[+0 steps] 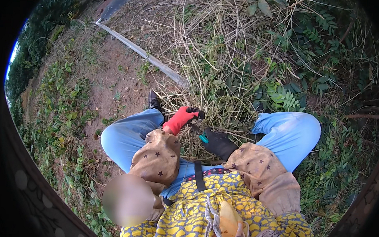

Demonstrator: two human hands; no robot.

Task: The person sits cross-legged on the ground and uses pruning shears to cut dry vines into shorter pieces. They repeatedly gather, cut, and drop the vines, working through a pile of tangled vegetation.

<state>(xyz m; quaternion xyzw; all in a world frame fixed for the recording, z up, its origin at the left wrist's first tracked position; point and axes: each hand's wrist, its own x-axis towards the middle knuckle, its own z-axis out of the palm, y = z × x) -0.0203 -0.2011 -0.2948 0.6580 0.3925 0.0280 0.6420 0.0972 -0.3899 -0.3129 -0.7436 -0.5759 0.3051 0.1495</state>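
Observation:
My left hand (184, 118), in a red glove with a black palm, is held low between my bent knees with its fingers curled closed. What lies inside those fingers is hidden. Close beside it, my right hand (220, 144) in a dark glove grips what look like pruning shears (204, 138) with a teal handle. Their dark metal end points up and left, just below the left glove. Around and beyond both hands lies a tangle of dry, pale stems (215, 84) with some green leaves among them.
A long grey pole (141, 53) lies slantwise on the ground, its near end at the dry stems. A dark flat sheet (117, 5) is at its far end. Bare reddish soil (109, 86) spreads to the left. Leafy green plants (282, 96) crowd the right.

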